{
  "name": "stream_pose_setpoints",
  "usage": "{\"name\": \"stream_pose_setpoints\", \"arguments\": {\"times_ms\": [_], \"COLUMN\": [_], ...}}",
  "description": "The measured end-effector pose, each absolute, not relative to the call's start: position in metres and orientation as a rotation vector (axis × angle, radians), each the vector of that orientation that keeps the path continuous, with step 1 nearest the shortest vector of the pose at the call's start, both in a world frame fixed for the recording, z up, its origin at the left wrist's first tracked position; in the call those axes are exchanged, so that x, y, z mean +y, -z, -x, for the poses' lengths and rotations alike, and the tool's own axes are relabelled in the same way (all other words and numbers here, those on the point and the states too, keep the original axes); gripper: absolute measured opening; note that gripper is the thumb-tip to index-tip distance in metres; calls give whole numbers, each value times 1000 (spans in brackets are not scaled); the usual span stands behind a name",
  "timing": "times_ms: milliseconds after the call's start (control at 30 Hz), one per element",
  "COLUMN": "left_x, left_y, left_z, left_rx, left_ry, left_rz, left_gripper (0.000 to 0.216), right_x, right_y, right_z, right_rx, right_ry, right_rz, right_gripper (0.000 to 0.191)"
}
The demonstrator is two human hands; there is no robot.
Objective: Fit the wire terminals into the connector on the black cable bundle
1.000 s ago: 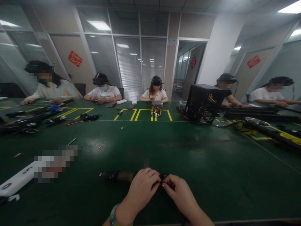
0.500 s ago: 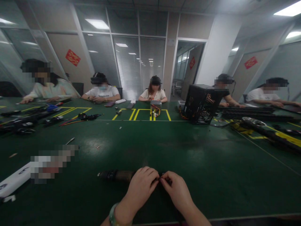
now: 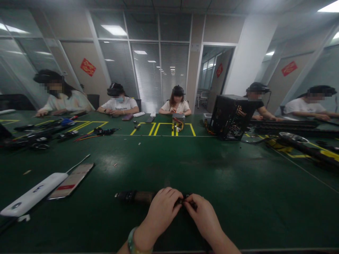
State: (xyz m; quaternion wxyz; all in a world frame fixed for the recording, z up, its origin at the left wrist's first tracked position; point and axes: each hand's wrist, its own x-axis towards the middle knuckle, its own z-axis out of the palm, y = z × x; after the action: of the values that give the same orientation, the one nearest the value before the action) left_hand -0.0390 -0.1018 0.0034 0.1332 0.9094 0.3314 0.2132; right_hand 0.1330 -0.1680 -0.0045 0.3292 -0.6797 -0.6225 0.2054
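A dark rod-like part [image 3: 134,196] lies across the green table [image 3: 169,165] just in front of me. My left hand [image 3: 162,210] covers its right end with curled fingers. My right hand [image 3: 201,215] meets the left one, fingertips pinched on a small dark piece at that same end. What exactly the fingers pinch is too small and dark to make out. A green band circles my left wrist.
A white power bank [image 3: 31,194] and a phone [image 3: 71,180] lie at left. Several people sit around the far edge. A black computer case [image 3: 229,116] stands at right, dark long parts [image 3: 304,141] beyond it, cables and tools [image 3: 39,135] at far left.
My hands stay together on the rod's end with only small finger shifts. The camera view has drifted slightly.
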Motion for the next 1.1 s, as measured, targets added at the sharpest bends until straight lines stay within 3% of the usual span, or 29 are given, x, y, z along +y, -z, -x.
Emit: {"name": "stream_pose_setpoints", "arguments": {"times_ms": [400,633,900,1100], "left_x": [-99,-102,-102,-102], "left_y": [-2,-6,-7,-5], "left_z": [39,37,38,38], "left_rx": [919,1002,964,934], "left_ry": [-621,-636,-636,-628], "left_rz": [-2658,-2616,-2629,-2646], "left_gripper": [4,19,13,20], "right_x": [-168,-167,-167,-167], "right_y": [8,7,6,4], "right_z": [-134,-135,-134,-133], "right_rx": [-1643,-1631,-1658,-1665], "right_ry": [-519,-534,-523,-526], "right_rz": [1789,1794,1806,1810], "right_gripper": [11,11,11,12]}}
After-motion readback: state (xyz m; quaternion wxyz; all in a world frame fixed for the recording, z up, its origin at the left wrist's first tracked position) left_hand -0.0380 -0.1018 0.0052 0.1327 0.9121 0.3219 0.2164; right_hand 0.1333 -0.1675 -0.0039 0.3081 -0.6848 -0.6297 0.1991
